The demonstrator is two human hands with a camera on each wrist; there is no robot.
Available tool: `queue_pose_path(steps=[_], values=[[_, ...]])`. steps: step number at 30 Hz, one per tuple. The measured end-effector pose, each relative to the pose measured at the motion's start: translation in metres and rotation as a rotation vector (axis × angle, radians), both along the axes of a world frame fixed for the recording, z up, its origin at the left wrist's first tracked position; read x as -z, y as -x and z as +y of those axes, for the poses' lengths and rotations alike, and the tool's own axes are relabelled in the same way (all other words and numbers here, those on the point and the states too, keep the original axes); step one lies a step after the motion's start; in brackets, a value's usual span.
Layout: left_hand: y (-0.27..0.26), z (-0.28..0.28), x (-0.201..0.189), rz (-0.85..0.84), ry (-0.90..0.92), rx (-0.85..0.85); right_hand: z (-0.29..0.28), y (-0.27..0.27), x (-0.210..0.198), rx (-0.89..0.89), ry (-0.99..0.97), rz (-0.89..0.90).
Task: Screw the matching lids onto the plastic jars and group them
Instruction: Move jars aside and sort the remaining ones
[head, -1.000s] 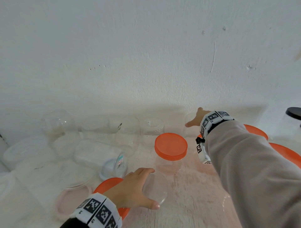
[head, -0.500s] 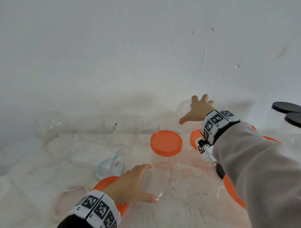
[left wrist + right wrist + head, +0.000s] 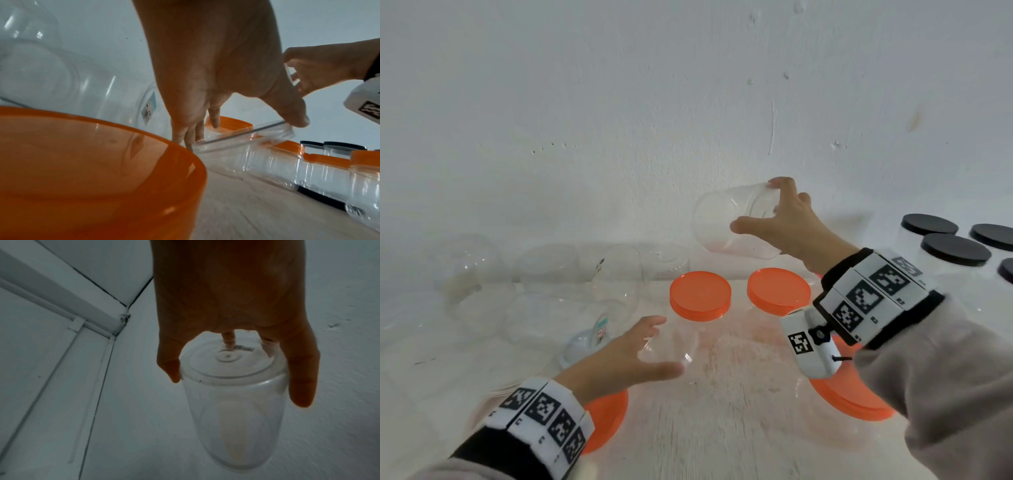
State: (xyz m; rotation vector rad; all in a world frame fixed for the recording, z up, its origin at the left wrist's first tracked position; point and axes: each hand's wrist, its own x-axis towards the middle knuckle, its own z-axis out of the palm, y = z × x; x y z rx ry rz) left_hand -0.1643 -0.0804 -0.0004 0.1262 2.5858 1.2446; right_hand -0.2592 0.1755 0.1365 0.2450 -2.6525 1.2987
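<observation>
Right hand (image 3: 787, 224) is reaching forward, raised, fingers spread and gripping. Left hand (image 3: 619, 356) is sitting low, thumb and fingers pinching.

Grey sleeves (image 3: 945, 394); black cuffs; white wristbands (image 3: 873, 294) bearing black square markers

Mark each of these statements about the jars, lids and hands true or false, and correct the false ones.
1. The right hand holds a clear plastic jar lifted off the table. True.
2. That jar has an orange lid on it. False: it has no lid.
3. The left hand pinches a clear lid between thumb and fingers. True.
4. The jars at the far right have orange lids. False: the black-lidded jars stand there.
5. An orange-lidded jar stands upright just beyond the left hand. True.
6. The left hand's grip is on an orange lid. False: the orange lid lies under the wrist, unheld.
</observation>
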Motion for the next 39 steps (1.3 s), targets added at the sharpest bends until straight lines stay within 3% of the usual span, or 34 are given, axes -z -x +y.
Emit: queue_pose_path(steps=[4, 9, 17, 26, 32, 35, 39], values=[[-0.005, 0.001, -0.009, 0.062, -0.187, -0.106, 0.006, -0.024, 0.002, -0.071, 0.154, -0.123], [-0.015, -0.003, -0.013, 0.117, -0.565, -0.301, 0.012, -0.061, 0.020, -0.162, 0.483, -0.327], [-0.023, -0.013, -0.008, 0.146, -0.774, -0.475, 0.017, -0.110, 0.061, -0.284, 0.800, -0.730], [-0.041, 0.003, -0.025, 0.182, -0.772, -0.448, 0.038, -0.130, 0.087, -0.450, 0.848, -0.958], [-0.049, 0.014, -0.037, 0.209, -0.621, -0.394, 0.039, -0.138, 0.101, -0.589, 0.786, -0.936], [-0.052, 0.015, -0.040, 0.217, -0.555, -0.374, 0.034, -0.138, 0.108, -0.555, 0.744, -0.920], [-0.057, 0.018, -0.043, 0.222, -0.436, -0.347, 0.023, -0.134, 0.115, -0.462, 0.533, -0.812]])
